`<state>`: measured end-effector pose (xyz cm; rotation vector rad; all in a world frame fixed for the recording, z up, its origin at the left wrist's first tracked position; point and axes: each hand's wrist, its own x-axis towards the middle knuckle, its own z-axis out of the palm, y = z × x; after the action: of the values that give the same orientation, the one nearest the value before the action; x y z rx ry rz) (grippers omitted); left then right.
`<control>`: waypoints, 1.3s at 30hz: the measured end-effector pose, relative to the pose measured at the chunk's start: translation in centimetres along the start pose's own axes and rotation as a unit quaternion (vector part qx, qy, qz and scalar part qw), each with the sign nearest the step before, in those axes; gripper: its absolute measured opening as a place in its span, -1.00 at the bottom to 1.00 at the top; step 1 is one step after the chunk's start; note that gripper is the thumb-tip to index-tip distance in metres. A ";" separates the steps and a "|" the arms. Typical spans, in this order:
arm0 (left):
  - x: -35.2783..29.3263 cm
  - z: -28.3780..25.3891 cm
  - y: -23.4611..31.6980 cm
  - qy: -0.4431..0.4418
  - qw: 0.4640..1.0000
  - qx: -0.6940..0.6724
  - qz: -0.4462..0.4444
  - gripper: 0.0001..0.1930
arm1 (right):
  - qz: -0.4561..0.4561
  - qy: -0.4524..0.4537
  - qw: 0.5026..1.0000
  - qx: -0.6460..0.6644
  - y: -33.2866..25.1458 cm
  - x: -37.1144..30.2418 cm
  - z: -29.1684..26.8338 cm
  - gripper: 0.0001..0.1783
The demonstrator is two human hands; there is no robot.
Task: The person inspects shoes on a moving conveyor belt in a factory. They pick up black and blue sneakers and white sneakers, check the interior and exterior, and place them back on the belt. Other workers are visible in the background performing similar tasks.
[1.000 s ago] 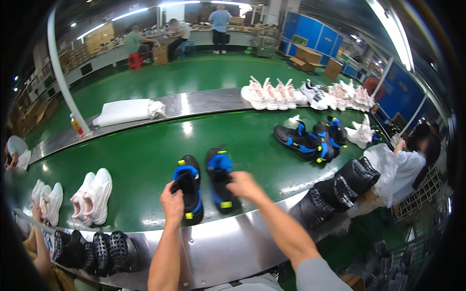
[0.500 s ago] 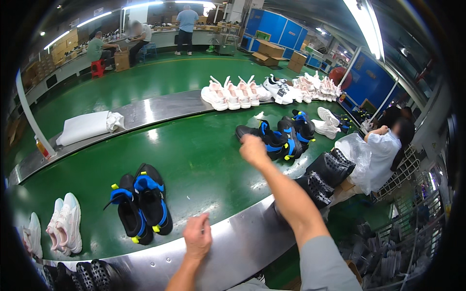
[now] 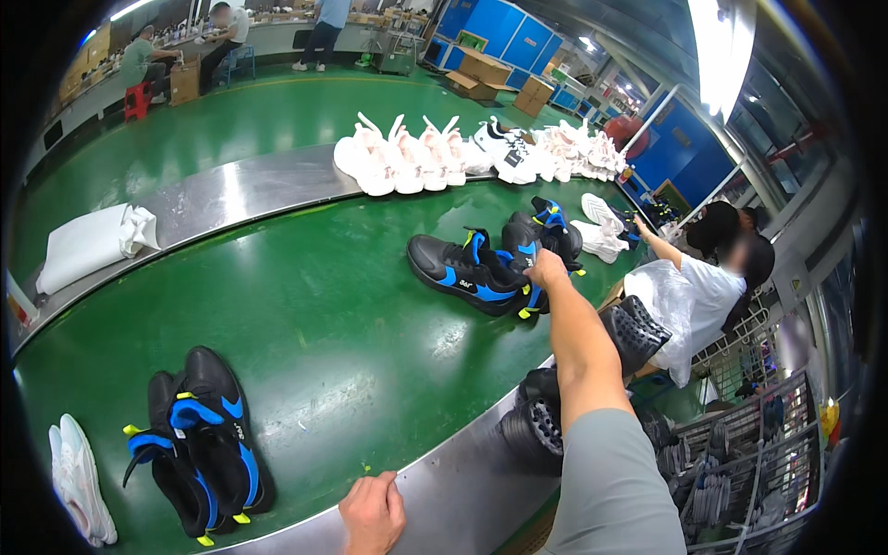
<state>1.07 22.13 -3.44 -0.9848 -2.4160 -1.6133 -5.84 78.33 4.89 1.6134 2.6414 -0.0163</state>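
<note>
My right hand (image 3: 548,269) is at the far group of black-and-blue sneakers, its fingers closed on the middle sneaker (image 3: 524,239). In front of that one, another black-and-blue sneaker (image 3: 462,275) lies on its sole with the toe to the left. A third sneaker (image 3: 559,222) stands just behind, partly covered. Over the metal edge (image 3: 435,495) of the green belt, my left hand (image 3: 373,513) is loosely curled with nothing visible in it. Left of it, a pair of black-and-blue sneakers (image 3: 208,444) with yellow tabs sits side by side on the belt.
White sneakers (image 3: 79,481) lie at the near left. A row of pale pink and white sneakers (image 3: 398,162) lines the far metal ledge, with a folded white sheet (image 3: 88,245) further left. Black shoe forms (image 3: 536,421) stand by my right forearm. A co-worker (image 3: 717,282) sits at the right.
My right hand has moved right, from the front sneaker to the middle one. That front sneaker now lies more sideways. The view has shifted, and the co-worker's arm now reaches toward the belt.
</note>
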 end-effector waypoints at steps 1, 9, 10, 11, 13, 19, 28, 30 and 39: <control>0.1 -0.1 -0.1 -0.005 1.000 0.003 -0.002 -0.86 | 0.012 -0.025 1.000 -0.005 -0.2 0.6 0.2 -0.40; 0.6 0.4 0.0 -0.040 0.999 -0.018 -0.003 -0.81 | -0.171 -0.164 0.925 -0.297 5.4 8.1 3.3 -0.37; 0.6 0.3 -0.1 -0.029 0.999 0.000 -0.012 -0.81 | -0.189 -0.120 0.930 -0.290 1.6 6.7 3.5 -0.39; 0.5 0.1 -0.1 -0.021 1.000 0.010 -0.017 -0.81 | -0.198 -0.073 0.935 -0.285 -0.6 5.3 3.2 -0.40; 0.7 -0.1 0.0 -0.049 0.999 0.005 -0.020 -0.83 | -0.147 -0.028 0.964 -0.219 1.9 4.8 3.3 -0.53; 0.7 0.3 -0.2 -0.039 0.999 -0.003 -0.004 -0.81 | -0.219 0.041 0.975 0.012 2.9 4.5 0.4 -0.54; 0.4 -0.3 -0.2 -0.019 1.000 0.000 0.011 -0.81 | -0.243 -0.069 0.967 0.047 -4.2 1.4 2.4 -0.38; 0.1 -0.2 -0.4 -0.017 1.000 0.005 0.006 -0.82 | -0.222 -0.169 0.958 0.060 -6.7 -0.7 1.2 -0.37; -0.9 -0.5 -0.7 0.006 0.997 -0.078 -0.026 -0.79 | -0.223 -0.320 0.882 0.264 -13.0 -15.8 3.1 -0.65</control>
<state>1.24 21.14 -4.12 -0.9366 -2.3566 -1.8427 -10.07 58.25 2.32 0.7862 2.4647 -1.1523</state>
